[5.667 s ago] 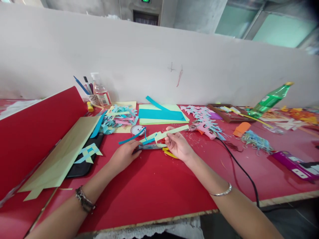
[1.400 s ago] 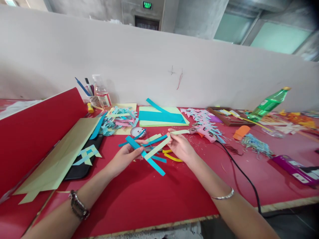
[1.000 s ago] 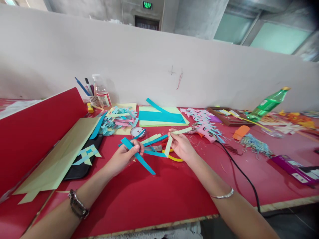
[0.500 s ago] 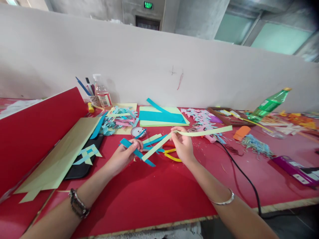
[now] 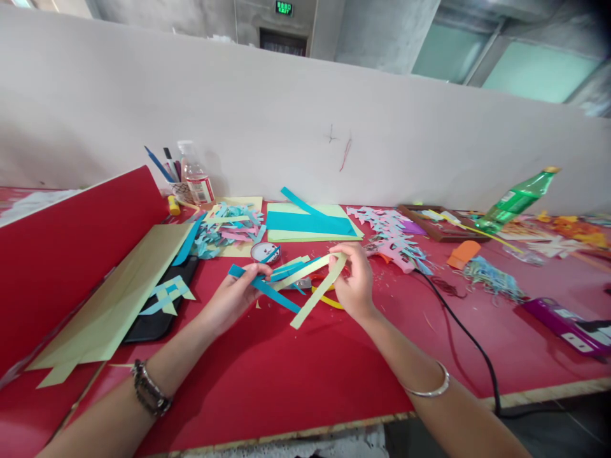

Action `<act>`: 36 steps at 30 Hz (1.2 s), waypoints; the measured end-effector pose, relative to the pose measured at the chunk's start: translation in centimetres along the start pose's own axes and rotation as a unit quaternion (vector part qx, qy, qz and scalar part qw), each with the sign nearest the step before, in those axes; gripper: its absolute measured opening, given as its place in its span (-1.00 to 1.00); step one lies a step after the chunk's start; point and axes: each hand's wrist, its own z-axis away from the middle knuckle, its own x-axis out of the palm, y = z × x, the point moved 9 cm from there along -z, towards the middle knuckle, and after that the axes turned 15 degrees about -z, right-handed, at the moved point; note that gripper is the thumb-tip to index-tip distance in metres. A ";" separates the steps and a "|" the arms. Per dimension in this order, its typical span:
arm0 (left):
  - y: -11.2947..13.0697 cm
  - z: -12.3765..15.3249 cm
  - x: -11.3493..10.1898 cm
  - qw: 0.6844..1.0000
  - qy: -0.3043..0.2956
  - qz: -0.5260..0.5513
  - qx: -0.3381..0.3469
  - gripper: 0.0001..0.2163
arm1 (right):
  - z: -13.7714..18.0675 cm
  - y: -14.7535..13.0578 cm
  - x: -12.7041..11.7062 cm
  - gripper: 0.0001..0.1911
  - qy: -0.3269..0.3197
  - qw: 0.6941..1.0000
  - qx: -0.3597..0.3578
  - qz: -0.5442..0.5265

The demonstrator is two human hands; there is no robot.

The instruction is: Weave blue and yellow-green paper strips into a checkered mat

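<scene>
Diffuse light casts soft shadows on the red table [image 5: 286, 381]; the top-right corner darkens and blurs.

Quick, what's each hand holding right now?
Left hand: closed, pinching a blue paper strip; whether it also grips the pale strip can't be told.
Right hand: closed, pinching a pale yellow-green strip at its bend.

Scraps [image 5: 231, 226] lie left of the sheets [image 5: 305, 222], a tray [image 5: 451, 238] right. Before the sheets are strips [image 5: 319, 291] and scissors [image 5: 329, 301]. Front-right of the sheets lies a glue gun [image 5: 399, 257].
</scene>
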 end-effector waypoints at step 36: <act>1.1 1.0 2.7 0.950 -0.046 -0.294 0.098 -0.56 | 2.8 0.4 4.9 -0.92 -0.134 0.972 0.148 -0.128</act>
